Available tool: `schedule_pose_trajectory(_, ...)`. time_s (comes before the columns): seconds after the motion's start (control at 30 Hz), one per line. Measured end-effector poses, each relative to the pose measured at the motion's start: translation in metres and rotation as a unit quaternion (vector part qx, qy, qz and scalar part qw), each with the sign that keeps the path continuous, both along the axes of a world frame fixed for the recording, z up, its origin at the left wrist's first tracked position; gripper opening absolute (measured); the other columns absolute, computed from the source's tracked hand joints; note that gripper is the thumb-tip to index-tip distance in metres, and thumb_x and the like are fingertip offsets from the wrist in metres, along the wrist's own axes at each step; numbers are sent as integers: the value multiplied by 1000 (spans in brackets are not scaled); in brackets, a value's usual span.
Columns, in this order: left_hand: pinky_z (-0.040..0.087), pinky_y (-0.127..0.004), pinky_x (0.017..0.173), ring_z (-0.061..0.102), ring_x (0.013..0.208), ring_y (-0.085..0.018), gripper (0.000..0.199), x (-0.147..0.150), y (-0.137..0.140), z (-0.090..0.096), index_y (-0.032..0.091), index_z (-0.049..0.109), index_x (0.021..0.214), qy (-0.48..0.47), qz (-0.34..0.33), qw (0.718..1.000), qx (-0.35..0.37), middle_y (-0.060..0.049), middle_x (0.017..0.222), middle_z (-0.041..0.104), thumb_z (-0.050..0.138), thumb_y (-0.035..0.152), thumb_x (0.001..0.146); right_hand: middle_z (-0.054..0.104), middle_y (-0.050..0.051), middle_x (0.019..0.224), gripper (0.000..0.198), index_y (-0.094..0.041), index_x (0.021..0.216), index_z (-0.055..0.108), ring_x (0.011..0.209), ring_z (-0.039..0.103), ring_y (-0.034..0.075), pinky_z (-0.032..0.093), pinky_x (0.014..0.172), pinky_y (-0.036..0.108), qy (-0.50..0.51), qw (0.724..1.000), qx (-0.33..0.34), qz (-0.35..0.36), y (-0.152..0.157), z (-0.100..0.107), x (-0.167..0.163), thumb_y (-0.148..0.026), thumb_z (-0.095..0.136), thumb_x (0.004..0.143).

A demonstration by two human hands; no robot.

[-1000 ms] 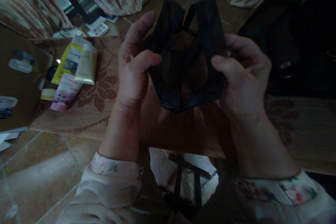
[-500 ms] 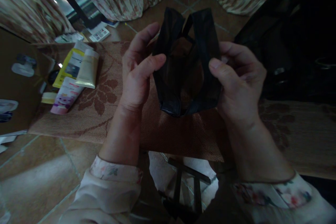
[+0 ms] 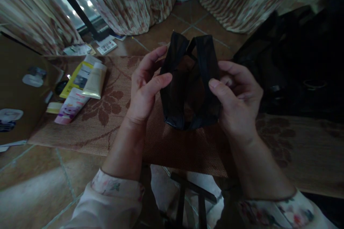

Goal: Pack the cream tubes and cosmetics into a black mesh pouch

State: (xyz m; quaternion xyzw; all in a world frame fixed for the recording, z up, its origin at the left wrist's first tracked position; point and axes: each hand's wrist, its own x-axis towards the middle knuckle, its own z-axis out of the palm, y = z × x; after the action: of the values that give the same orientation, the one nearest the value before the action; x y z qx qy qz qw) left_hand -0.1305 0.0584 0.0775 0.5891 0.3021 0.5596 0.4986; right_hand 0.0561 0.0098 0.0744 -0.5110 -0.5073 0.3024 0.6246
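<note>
A small black mesh pouch [image 3: 174, 96] hangs between my hands above the bench, its top gap spread so that the inside shows dimly. My left hand [image 3: 146, 89] pinches its left side, thumb in front and fingers behind. On the other side my right hand [image 3: 238, 96] grips the right edge the same way. To the left on the bench lie a cream tube [image 3: 94, 80], a yellow packet [image 3: 76, 78] and a pink-and-white tube [image 3: 71, 106], overlapping one another. A small round yellowish jar [image 3: 54, 107] is beside them.
A patterned woven cover [image 3: 118, 128] lies over the bench. At the left edge stands a brown cardboard box [image 3: 24, 96]. Dark bags [image 3: 290, 68] fill the right side. Floral curtains [image 3: 134, 3] hang behind, above a tiled floor [image 3: 193, 18].
The view has tilted up slightly, so everything sits lower in the picture. My hands have come a little closer together, narrowing the pouch. Both hands keep their hold.
</note>
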Motion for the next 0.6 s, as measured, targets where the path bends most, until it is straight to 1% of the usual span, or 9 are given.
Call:
schedule_pose_trajectory(0.1, 44, -42, 101, 55, 121, -27, 48, 0, -2, 2, 25, 61, 118, 12, 9, 1000, -8, -3, 120, 64, 71, 41, 74, 54, -5, 66, 28, -27, 105, 66, 56, 50, 10, 44, 54, 26, -3, 1000, 5, -6, 0, 0, 0, -29, 70, 78)
schedule_pose_trajectory(0.23, 44, -41, 100, 52, 124, -29, 53, -2, -2, 1, 25, 59, 120, 0, 10, 1000, -16, -4, 123, 63, 73, 43, 72, 55, -5, 70, 31, -27, 108, 66, 57, 49, 10, 45, 56, 26, -31, 999, 20, -23, -1, 1, 0, -24, 68, 78)
schedule_pose_trajectory(0.37, 43, -39, 101, 49, 127, -28, 55, -5, -1, -2, 27, 60, 120, -9, 29, 999, -11, -4, 127, 61, 75, 42, 70, 53, -4, 71, 24, -26, 101, 71, 61, 49, 10, 44, 57, 25, -55, 998, 29, -32, -6, 5, -2, -19, 65, 78)
schedule_pose_trajectory(0.47, 41, -39, 102, 49, 127, -27, 54, -7, -2, -3, 27, 60, 120, -8, 51, 999, -16, -4, 130, 59, 75, 39, 70, 51, -4, 68, 17, -24, 92, 74, 59, 46, 10, 41, 54, 23, -74, 997, 19, -22, -9, 8, -3, -19, 66, 78)
schedule_pose_trajectory(0.6, 37, -41, 106, 48, 127, -26, 50, -9, -8, 0, 28, 61, 120, 4, 50, 998, -34, -4, 135, 56, 72, 29, 71, 47, -5, 63, 18, -24, 95, 74, 55, 42, 8, 38, 52, 22, -67, 998, 3, -3, -12, 9, -4, -20, 68, 79)
